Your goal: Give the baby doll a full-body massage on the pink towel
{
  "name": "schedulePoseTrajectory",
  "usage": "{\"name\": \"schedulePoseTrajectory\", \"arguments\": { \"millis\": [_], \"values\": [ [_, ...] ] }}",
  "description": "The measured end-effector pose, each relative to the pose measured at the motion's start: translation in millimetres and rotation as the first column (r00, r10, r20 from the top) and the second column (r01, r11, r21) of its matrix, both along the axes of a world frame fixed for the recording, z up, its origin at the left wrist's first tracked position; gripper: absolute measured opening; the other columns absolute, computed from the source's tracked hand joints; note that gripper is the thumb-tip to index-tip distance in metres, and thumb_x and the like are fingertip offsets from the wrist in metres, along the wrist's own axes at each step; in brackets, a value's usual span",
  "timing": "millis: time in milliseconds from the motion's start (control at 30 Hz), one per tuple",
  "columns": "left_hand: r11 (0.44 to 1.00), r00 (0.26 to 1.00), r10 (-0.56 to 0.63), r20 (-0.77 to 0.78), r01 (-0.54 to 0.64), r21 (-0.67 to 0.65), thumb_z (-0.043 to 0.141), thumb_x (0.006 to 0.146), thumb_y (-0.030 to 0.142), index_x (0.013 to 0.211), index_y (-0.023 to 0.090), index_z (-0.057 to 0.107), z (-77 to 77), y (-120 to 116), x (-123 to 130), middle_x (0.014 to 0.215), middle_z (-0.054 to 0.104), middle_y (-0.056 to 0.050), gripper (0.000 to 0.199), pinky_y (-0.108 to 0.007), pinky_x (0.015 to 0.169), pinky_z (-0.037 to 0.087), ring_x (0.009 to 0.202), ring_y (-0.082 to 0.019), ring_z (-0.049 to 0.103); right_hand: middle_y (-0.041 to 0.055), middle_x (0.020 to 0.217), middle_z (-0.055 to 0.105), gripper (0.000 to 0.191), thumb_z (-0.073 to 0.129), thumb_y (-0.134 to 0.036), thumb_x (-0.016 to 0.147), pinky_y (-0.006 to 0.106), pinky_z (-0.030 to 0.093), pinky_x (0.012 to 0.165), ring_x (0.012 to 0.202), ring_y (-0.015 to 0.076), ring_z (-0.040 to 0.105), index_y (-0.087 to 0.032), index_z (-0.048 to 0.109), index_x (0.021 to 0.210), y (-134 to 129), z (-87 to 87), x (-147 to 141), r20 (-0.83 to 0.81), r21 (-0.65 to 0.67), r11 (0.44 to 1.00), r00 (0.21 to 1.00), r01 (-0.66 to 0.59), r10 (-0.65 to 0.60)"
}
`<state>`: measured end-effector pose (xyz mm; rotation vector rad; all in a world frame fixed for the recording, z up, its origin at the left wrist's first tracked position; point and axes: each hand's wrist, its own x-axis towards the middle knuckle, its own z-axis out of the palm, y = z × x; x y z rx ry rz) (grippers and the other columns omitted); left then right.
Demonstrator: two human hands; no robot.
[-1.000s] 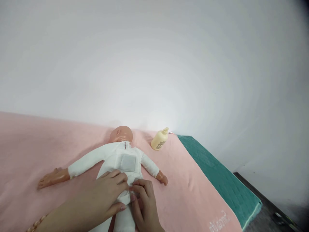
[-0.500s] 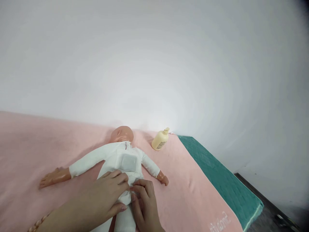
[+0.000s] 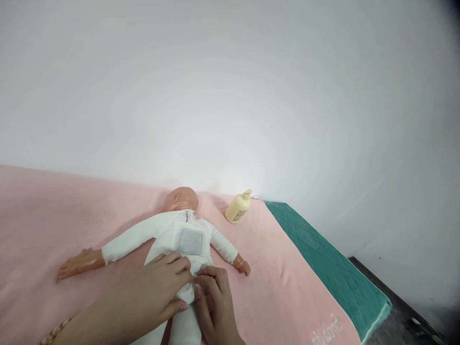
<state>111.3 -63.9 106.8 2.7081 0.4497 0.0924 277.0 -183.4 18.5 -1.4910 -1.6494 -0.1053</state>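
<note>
A doll (image 3: 165, 230) with a bald brown head and a white cloth body lies on its back, arms spread. A pale grey square patch (image 3: 191, 241) is on its chest. My left hand (image 3: 161, 287) rests across the doll's lower belly, fingers curled over the white cloth. From the right, my right hand (image 3: 217, 302) pinches the white cloth at the doll's hip with bent fingers. The fingertips of both hands nearly meet there, and they partly hide what they grip.
A pale yellow pump bottle (image 3: 238, 207) stands right of the doll's head on a pink blanket (image 3: 280, 287). Beyond the blanket's right edge shows a green cloth (image 3: 330, 263). A white wall (image 3: 215, 96) rises behind.
</note>
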Motion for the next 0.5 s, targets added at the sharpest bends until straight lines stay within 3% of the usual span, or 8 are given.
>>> {"name": "schedulePoseTrajectory", "arguments": {
  "millis": [233,367,500],
  "values": [
    [0.998,0.988,-0.014,0.155,0.004,0.062,0.063,0.087,0.021,0.097,0.026,0.070,-8.0,3,2,0.106,0.069,0.000,0.013,-0.039,0.090,0.042,0.100,-0.029,0.062,0.0104,0.112,0.063,0.024,0.047,-0.019,0.101,0.035,0.059,0.089,0.108,0.0209,0.063,-0.025,0.061,0.119,-4,-3.4,1,0.012,0.061,0.998,1.000,0.025,-0.026],
    [0.989,0.983,0.003,0.184,-0.030,0.143,0.060,0.089,0.022,0.102,0.025,0.069,-16.3,4,1,0.108,0.068,-0.001,0.016,-0.040,0.090,0.041,0.102,-0.030,0.060,0.0116,0.118,0.062,0.025,0.047,-0.021,0.101,0.037,0.057,0.094,0.114,0.0219,0.061,-0.025,0.060,0.122,-4,-3.8,2,0.010,0.042,0.998,0.999,0.041,-0.041],
    [0.994,0.983,0.012,0.185,-0.032,0.105,0.058,0.091,0.021,0.105,0.027,0.069,-17.4,6,1,0.110,0.068,0.001,0.019,-0.042,0.095,0.040,0.105,-0.028,0.060,0.0104,0.117,0.064,0.024,0.047,-0.022,0.102,0.037,0.057,0.093,0.112,0.0215,0.062,-0.025,0.061,0.121,-3,-1.4,2,0.007,-0.002,1.000,1.000,0.031,-0.031]
  ]
}}
